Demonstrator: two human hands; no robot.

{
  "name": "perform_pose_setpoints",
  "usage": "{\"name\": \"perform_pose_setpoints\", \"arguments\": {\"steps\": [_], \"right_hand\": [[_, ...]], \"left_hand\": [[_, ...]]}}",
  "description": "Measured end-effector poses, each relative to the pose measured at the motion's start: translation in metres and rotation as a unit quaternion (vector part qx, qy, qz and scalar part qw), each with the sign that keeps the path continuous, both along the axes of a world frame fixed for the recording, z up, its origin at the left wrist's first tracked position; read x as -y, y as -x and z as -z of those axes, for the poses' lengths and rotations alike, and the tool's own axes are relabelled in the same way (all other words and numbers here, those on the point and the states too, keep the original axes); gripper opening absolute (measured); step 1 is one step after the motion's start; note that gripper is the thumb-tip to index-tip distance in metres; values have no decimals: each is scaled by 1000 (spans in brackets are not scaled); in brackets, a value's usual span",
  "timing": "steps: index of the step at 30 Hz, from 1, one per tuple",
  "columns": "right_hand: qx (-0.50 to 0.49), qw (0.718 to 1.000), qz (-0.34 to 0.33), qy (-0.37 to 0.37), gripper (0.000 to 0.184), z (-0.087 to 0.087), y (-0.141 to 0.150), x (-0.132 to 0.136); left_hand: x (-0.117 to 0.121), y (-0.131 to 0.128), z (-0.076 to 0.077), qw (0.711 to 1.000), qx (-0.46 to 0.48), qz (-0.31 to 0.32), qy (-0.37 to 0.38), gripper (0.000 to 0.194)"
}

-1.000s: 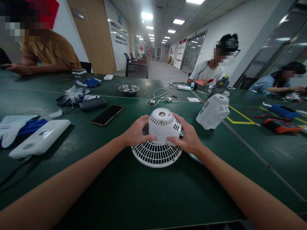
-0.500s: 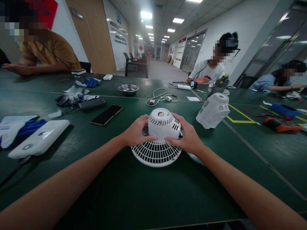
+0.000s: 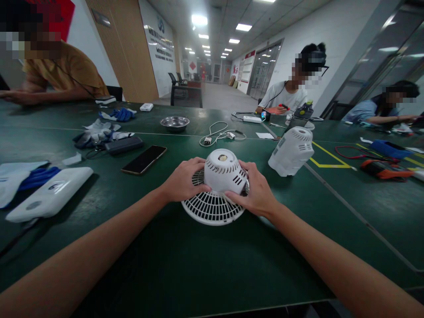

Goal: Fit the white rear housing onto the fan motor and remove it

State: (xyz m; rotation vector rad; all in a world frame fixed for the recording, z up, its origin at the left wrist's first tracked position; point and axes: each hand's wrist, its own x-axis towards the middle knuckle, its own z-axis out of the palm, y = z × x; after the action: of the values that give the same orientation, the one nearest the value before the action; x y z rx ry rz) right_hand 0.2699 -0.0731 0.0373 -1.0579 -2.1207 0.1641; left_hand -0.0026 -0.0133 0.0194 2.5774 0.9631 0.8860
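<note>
A white vented fan motor cover (image 3: 222,173) sits over the round white fan grille (image 3: 212,213), which lies on the green table in front of me. My left hand (image 3: 186,179) curls round the cover's left side, thumb on its lower front. On the other side, my right hand (image 3: 256,187) grips it, with the thumb at the front and fingers behind. Under my right hand a shiny part shows at the cover's edge, too covered to make out.
A white plastic housing (image 3: 291,152) stands to the right. A phone (image 3: 144,160), a white power bank (image 3: 49,194) and gloves (image 3: 96,133) lie left. Beyond are a metal bowl (image 3: 175,123) and a cable (image 3: 215,137). An orange multimeter (image 3: 386,170) lies far right. Other people sit round the table.
The cover has turned slightly in my hands, and its slotted side has shifted a little to the left. Both hands keep their hold. The whole view has moved slightly.
</note>
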Motion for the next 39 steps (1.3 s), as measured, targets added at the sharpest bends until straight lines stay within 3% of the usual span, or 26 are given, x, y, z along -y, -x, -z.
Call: {"name": "perform_pose_setpoints", "arguments": {"steps": [3,8,13,19,25,30,39], "right_hand": [[-17,999,-32,17,68,5,-1,-1],[-63,994,-76,52,84,11,-3,-5],[-19,995,-84,43,103,5,-6,-10],[-2,993,-93,70,112,3,-8,-13],[-33,992,-97,80,104,2,-3,-11],[-28,991,-103,86,98,-2,-4,-11],[5,992,-97,82,111,0,-8,-12]], "left_hand": [[2,1,1,998,66,0,16,55],[10,-1,3,978,147,110,100,98],[12,-7,9,988,115,90,47,122],[12,-14,7,993,100,69,0,121],[15,-16,4,995,95,43,-10,117],[12,-12,4,994,89,57,-14,110],[4,-5,17,995,63,50,-51,116]]}}
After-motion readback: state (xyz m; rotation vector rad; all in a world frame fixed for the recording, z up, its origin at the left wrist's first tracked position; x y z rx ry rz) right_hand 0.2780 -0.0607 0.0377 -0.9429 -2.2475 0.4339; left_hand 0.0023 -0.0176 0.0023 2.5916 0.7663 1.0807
